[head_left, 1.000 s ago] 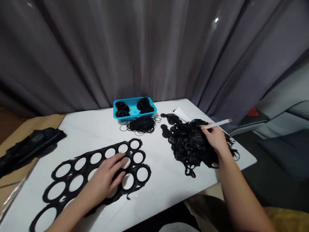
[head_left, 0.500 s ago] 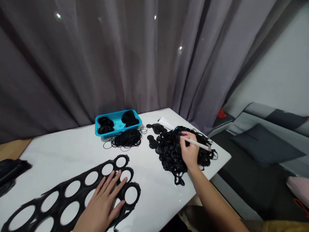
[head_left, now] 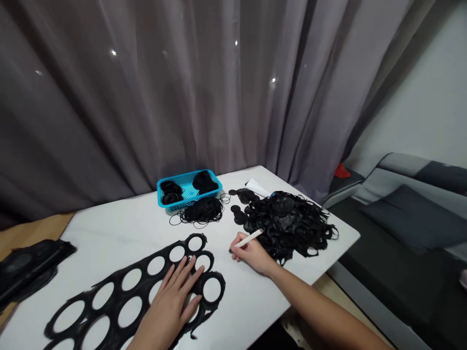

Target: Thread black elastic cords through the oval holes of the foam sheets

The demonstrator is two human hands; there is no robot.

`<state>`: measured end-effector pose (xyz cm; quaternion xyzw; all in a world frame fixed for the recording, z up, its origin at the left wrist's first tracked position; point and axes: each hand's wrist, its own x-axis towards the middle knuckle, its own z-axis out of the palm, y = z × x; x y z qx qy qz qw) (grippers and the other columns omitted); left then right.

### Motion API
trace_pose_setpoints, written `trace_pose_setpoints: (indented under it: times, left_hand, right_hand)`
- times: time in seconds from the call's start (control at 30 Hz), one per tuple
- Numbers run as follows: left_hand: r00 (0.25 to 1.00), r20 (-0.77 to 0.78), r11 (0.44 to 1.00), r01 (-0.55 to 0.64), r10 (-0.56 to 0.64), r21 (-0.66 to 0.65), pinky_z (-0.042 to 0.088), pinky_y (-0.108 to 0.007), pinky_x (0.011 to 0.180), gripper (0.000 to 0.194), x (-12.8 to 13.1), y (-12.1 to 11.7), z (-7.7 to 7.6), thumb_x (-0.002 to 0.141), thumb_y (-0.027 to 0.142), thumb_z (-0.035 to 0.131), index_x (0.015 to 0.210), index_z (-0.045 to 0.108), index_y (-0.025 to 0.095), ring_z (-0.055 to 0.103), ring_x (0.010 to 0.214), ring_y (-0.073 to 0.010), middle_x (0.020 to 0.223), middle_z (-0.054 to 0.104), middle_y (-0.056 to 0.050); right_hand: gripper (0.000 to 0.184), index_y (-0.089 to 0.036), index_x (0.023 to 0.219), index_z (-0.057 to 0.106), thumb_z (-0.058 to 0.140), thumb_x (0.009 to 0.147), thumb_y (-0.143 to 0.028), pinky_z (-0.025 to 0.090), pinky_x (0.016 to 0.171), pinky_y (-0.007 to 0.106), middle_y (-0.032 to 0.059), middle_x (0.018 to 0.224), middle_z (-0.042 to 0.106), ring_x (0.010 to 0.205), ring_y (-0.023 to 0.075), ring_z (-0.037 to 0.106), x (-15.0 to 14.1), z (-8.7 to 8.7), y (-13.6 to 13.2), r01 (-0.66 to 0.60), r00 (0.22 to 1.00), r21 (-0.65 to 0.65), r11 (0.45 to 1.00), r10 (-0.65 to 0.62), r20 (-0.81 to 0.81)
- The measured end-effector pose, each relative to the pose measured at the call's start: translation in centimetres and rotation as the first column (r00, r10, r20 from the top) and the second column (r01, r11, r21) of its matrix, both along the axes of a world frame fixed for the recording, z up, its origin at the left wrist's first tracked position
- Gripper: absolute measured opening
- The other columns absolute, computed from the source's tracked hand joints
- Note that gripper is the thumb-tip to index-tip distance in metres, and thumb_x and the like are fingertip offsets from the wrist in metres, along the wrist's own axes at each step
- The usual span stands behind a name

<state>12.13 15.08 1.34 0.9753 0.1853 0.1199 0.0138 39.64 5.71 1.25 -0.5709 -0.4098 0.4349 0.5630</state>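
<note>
My left hand (head_left: 175, 299) lies flat with its fingers spread on a black rubbery sheet (head_left: 114, 278) full of large round holes. White tabletop shows through the holes. Pinched in my right hand (head_left: 251, 253) is a slim white pen-like tool (head_left: 248, 238), slanting up to the right; its tip is too small to make out. That hand hovers over or rests on the table, right of the sheet's end. Behind it spreads a heap of black rings and strips (head_left: 292, 223), with a few flat black discs (head_left: 239, 214) at its left edge.
A blue plastic basket (head_left: 189, 187) holding black bundles stands at the back of the white table (head_left: 120, 218). Thin black rings (head_left: 202, 210) lie before it. Folded black material (head_left: 29, 267) sits at the far left, a white paper (head_left: 258, 187) behind the heap. A grey sofa (head_left: 394, 248) stands right.
My right hand has moved off the heap, leftward towards the sheet, still gripping the white tool. My left hand stays on the sheet, fingers more spread. The view has swung right.
</note>
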Motion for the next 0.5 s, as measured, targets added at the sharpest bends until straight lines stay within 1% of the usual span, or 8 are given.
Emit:
trace_pose_setpoints:
  times: [0.13,0.3,0.5]
  left_hand:
    - [1.000,-0.003,1.000,-0.007,0.007,-0.015,0.038,-0.054,0.112,0.061,-0.11,-0.24,0.03,0.099,0.039,0.052,0.155,0.027,0.036,0.037,0.143,-0.0299,0.159,0.034,-0.002]
    - [1.000,-0.006,0.996,-0.021,0.020,-0.085,0.034,-0.054,0.115,0.060,-0.17,-0.79,0.37,0.098,0.036,0.054,0.154,0.031,0.036,0.035,0.145,-0.0294,0.160,0.033,-0.003]
    - [1.000,0.008,0.993,-0.027,0.028,-0.113,0.032,-0.054,0.116,0.060,-0.20,-0.98,0.34,0.099,0.036,0.054,0.154,0.031,0.035,0.034,0.145,-0.0288,0.161,0.032,-0.002]
  right_hand:
    - [0.022,-0.019,0.077,0.056,0.069,0.083,-0.036,0.046,0.060,0.026,-0.0007,0.068,0.063,0.062,0.0135,0.059,-0.02,0.02,-0.19,-0.006,1.000,-0.006,1.000,0.007,0.020]
    - [0.028,-0.020,0.078,0.057,0.071,0.082,-0.043,0.046,0.060,0.026,-0.0005,0.071,0.062,0.066,0.0143,0.060,-0.12,-0.44,-0.45,-0.008,1.000,-0.001,1.000,0.008,0.020]
    - [0.031,-0.020,0.078,0.057,0.072,0.082,-0.047,0.048,0.061,0.027,-0.0001,0.072,0.061,0.068,0.0151,0.061,-0.10,-0.46,-0.56,-0.018,0.999,-0.008,1.000,0.019,0.035]
